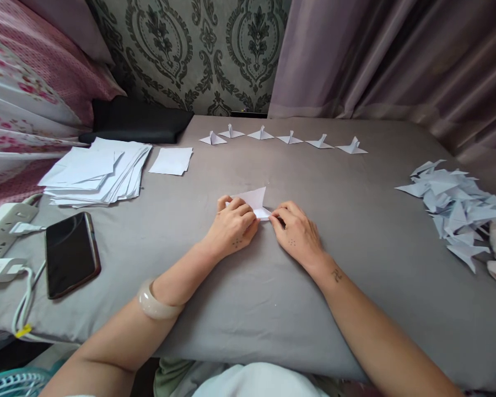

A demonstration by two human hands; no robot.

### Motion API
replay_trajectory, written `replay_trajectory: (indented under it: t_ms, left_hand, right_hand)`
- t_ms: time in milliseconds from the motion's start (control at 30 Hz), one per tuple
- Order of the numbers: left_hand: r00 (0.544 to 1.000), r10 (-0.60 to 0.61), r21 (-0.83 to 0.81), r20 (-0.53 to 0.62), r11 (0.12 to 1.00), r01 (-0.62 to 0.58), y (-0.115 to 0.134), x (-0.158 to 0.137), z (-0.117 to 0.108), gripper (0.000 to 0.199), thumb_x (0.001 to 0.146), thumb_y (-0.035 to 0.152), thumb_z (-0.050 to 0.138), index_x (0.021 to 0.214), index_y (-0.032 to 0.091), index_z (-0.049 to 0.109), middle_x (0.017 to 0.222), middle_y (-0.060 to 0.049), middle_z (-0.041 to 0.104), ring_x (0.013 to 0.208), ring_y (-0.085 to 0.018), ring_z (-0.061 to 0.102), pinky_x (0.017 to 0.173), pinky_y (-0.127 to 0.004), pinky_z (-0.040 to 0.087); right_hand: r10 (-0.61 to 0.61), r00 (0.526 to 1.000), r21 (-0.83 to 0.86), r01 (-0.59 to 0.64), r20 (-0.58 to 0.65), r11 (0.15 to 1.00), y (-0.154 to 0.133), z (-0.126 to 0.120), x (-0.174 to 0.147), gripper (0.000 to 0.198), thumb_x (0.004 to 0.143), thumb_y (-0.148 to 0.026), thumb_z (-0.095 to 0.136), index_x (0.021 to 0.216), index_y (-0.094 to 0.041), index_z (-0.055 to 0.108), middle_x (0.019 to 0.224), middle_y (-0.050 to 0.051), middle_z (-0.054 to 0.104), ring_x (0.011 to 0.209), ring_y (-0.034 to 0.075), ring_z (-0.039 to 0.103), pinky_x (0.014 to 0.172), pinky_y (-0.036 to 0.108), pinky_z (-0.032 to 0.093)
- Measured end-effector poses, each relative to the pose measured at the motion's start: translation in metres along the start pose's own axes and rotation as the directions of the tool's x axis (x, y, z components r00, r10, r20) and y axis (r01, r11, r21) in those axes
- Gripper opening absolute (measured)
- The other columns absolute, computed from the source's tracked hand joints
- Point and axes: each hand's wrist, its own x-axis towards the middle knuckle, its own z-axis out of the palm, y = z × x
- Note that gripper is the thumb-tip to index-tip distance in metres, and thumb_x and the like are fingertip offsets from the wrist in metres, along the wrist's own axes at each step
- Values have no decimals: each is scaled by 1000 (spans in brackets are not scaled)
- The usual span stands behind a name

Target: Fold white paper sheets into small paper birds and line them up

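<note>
A partly folded sheet of white paper [254, 199] lies on the grey cloth in front of me, one flap standing up. My left hand [235, 223] is closed over its left part, fingers curled and pressing on it. With thumb and forefinger, my right hand [295, 229] pinches the paper's right corner. The fingers of my left hand hide the paper's left side. Beyond my hands, several folded paper birds [262, 133] stand in a row near the far edge.
At left are a stack of white paper [103, 171], a smaller pile of paper squares [171, 161], a phone [72, 255] and power strips with cables [10, 223]. A black folded item [136, 121] lies behind them. A heap of folded paper pieces [458, 207] sits at far right.
</note>
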Motion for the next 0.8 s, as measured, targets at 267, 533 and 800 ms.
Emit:
replay_trajectory:
  t_ms: [267, 533, 800]
  left_hand:
    - [989, -148, 81, 7, 986, 147, 11, 7, 8, 21, 91, 23, 43, 79, 19, 60, 77, -6, 65, 85, -22, 54, 89, -45, 29]
    - [983, -164, -149, 86, 973, 176, -8, -1, -3, 8, 81, 22, 56, 89, 22, 59, 92, -3, 69, 97, -22, 55, 92, -44, 27]
    - [984, -175, -191, 45, 965, 180, -15, 5, -11, 19, 74, 12, 47, 78, 21, 64, 92, -3, 71, 95, -21, 56, 93, -45, 27]
  right_hand:
    - [-41, 999, 33, 42, -18, 999, -4, 2, 1, 13, 90, -20, 50, 95, -21, 62, 98, 7, 60, 89, 19, 56, 67, 29, 43]
    - [-218, 971, 26, 216, 101, 976, -7, -2, -7, 37, 92, -7, 37, 111, -24, 65, 102, 6, 62, 93, 19, 52, 80, 31, 46]
    - [-232, 964, -68, 242, 126, 968, -8, -3, -8, 39, 90, -6, 39, 112, -24, 64, 100, 7, 61, 86, 20, 51, 71, 32, 45]
